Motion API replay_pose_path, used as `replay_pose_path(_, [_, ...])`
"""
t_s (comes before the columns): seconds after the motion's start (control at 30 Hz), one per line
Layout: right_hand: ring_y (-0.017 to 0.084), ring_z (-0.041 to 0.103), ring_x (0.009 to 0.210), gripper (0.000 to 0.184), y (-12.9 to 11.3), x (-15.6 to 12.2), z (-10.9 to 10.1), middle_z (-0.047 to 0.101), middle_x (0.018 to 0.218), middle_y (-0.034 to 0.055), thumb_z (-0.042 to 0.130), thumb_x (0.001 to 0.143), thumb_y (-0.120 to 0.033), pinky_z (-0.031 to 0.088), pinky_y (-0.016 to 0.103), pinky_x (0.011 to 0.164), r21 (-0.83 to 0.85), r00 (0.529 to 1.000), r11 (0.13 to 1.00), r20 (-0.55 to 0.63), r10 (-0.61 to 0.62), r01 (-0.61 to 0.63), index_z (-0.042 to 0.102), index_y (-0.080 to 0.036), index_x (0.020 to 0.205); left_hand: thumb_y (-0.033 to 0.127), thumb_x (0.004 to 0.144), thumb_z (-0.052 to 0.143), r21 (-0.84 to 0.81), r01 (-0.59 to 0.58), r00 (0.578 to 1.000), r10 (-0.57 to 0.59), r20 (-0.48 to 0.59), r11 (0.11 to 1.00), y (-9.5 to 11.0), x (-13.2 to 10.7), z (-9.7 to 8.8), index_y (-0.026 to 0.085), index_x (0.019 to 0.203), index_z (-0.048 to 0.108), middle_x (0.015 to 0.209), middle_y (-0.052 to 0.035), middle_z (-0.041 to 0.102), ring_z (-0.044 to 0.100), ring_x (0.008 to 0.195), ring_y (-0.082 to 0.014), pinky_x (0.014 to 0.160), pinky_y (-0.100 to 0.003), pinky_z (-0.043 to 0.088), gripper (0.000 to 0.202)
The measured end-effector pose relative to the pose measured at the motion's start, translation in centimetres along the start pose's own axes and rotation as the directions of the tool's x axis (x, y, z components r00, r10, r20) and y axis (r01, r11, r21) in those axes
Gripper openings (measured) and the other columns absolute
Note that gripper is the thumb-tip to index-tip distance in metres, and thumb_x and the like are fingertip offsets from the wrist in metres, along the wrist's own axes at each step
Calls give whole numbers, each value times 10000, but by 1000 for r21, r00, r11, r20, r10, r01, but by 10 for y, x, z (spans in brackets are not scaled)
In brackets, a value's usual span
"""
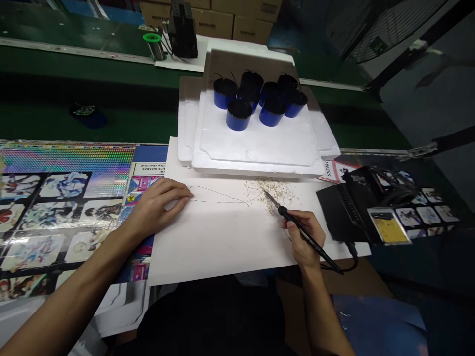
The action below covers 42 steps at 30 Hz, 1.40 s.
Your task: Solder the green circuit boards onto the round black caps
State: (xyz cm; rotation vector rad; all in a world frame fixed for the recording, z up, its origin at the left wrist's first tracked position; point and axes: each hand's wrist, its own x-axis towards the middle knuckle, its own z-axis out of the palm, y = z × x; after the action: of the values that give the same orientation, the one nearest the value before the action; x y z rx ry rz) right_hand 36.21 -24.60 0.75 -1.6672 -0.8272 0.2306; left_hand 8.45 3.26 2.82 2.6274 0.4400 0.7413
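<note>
My right hand is closed around the black handle of a soldering iron, whose tip slants up and left over a scatter of small yellowish bits. In my left hand a thin dark wire is pinched between thumb and fingers. The wire runs right in a long loop across the white sheet, and its far end lies by the bits near the iron's tip. Both hands are over the sheet's two sides.
A white foam tray behind the sheet bears several blue cylinders. To the right stands a black soldering station with a yellow sponge. Farther back are a solder spool and cardboard boxes. Another blue piece lies left.
</note>
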Motion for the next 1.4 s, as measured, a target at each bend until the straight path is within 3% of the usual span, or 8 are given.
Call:
replay_pose_path(0.27, [190,726,652,234,-1,-1,-1,770,806,41,750,968,-429,626,312,620,2,1000,1000,-22,-5,5,738,-214,1057,293,1049,592,-15,34,999,-34,22,999,1,0,1,246,1045,790,1060,-55,802,730,995,-235,922,-410,608,204])
replay_pose_path(1.0, [194,714,649,251,2,-2,-2,758,794,41,750,963,-455,612,314,609,-12,1000,1000,7,6,-6,748,-217,1043,260,1047,618,36,-21,1000,21,-3,999,-1,-2,7,216,1043,801,1011,-81,765,688,933,-233,835,-379,575,189])
replay_pose_path(1.2, [186,713,627,248,-3,0,0,762,803,39,755,954,-443,604,303,573,-3,999,1000,-47,0,0,730,-210,1038,283,1052,619,46,0,1000,-1,15,999,-1,-2,8,218,1049,792,1009,-82,767,688,943,-248,850,-398,562,185])
replay_pose_path(1.4, [172,693,606,235,0,0,-1,760,810,36,766,945,-405,588,299,578,11,988,1000,-157,-6,8,733,-202,1059,240,1084,574,164,-8,999,0,48,986,10,2,16,185,1026,766,977,-79,788,691,895,-230,785,-381,505,208])
